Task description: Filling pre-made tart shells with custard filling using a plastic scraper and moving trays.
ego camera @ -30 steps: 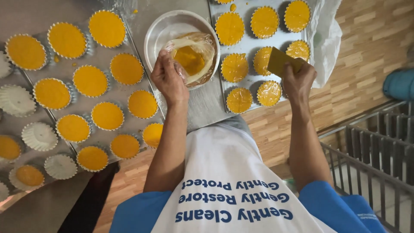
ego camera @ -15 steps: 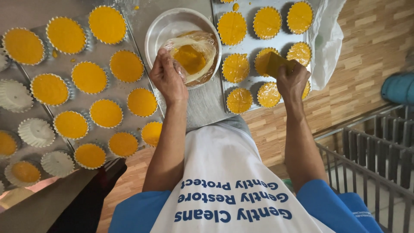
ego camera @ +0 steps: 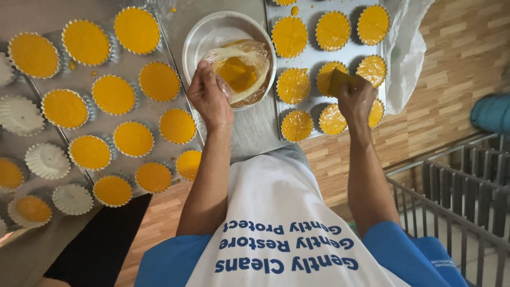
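Observation:
A round metal bowl (ego camera: pixel 199 40) sits between two trays and holds a clear plastic bag (ego camera: pixel 239 69) of orange batter. My left hand (ego camera: pixel 210 95) grips the near edge of that bag at the bowl's rim. My right hand (ego camera: pixel 356 98) holds a small flat yellow scraper (ego camera: pixel 338 81) over the filled orange cups (ego camera: pixel 294 85) on the right metal tray (ego camera: pixel 348 48). The scraper rests on a cup in the tray's middle row. Several cups there show scored lines on top.
A left metal tray (ego camera: pixel 135 66) carries several filled orange cups (ego camera: pixel 112 94); empty white paper cups (ego camera: pixel 20 114) lie at its far left. A white plastic bag (ego camera: pixel 406 48) hangs off the right tray. A grey metal rack (ego camera: pixel 457 191) stands lower right over the wood-pattern floor.
My right hand with the scraper has moved left and down across the right tray, from the far-row cup toward a middle one. The left hand keeps its hold on the bag.

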